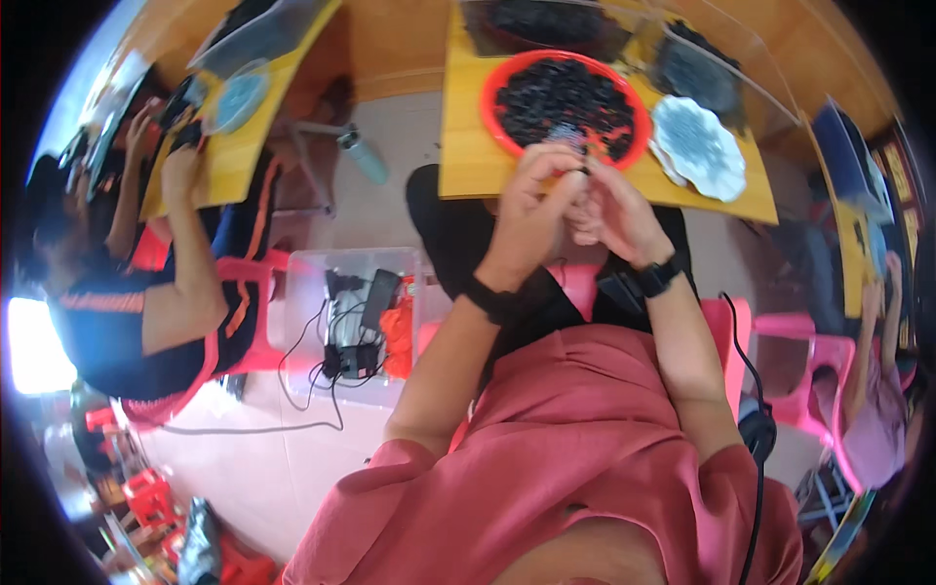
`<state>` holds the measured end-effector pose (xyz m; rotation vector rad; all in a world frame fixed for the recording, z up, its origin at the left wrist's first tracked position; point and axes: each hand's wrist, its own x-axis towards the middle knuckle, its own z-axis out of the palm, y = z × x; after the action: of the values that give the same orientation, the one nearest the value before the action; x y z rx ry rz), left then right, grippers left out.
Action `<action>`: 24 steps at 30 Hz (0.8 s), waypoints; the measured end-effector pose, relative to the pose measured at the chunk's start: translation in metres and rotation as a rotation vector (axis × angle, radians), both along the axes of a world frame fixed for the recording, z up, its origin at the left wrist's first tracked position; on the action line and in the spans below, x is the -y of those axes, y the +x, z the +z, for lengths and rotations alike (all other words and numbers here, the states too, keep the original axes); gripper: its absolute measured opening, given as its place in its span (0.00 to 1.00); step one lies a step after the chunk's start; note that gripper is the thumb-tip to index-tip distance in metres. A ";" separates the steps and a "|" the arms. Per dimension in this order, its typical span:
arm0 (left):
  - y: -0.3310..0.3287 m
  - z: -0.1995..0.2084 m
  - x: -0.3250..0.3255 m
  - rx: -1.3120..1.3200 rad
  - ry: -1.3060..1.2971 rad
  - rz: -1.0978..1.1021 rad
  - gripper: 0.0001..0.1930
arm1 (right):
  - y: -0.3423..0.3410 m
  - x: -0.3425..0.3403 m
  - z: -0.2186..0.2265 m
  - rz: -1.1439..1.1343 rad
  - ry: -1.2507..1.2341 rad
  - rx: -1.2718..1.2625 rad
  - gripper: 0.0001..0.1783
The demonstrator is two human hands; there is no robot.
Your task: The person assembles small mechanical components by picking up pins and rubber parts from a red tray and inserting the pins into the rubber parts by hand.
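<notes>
My left hand (pixel 531 207) and my right hand (pixel 624 213) meet just over the near rim of a red round basin (pixel 495 70). Both are closed, with thumbs and fingertips pinched together. Between the fingertips a tiny dark bit shows, too small to name. The basin holds a heap of small black pieces (pixel 556 93). Near the fingers, within the basin, lies a blurred orange-red patch (pixel 597 142). To the right of the basin stands a white plate with a scalloped rim (pixel 733 182) and a light blue-grey middle. Each wrist wears a dark band.
A yellow table (pixel 466 161) carries these, with a clear bin of dark material (pixel 546 27) behind. On the floor at left, a clear plastic box (pixel 302 292) holds cables and black adapters. Co-workers sit at tables left (pixel 127 312) and right (pixel 868 409). A bottle (pixel 363 156) stands left.
</notes>
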<state>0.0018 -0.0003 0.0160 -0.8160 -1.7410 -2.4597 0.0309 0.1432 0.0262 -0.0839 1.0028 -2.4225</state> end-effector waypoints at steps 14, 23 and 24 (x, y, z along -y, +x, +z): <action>0.007 0.008 0.001 0.207 0.077 -0.190 0.06 | 0.006 0.016 0.006 -0.102 -0.059 0.021 0.23; 0.006 0.004 0.000 0.373 0.102 -0.141 0.08 | 0.007 0.028 0.007 -0.240 -0.093 0.085 0.24; 0.005 0.004 0.001 0.356 0.077 -0.115 0.08 | 0.007 0.029 0.007 -0.241 -0.093 0.085 0.24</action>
<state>0.0070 -0.0010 0.0196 -0.5079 -1.7231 -2.8750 0.0376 0.1146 0.0335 0.1130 0.9065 -2.6658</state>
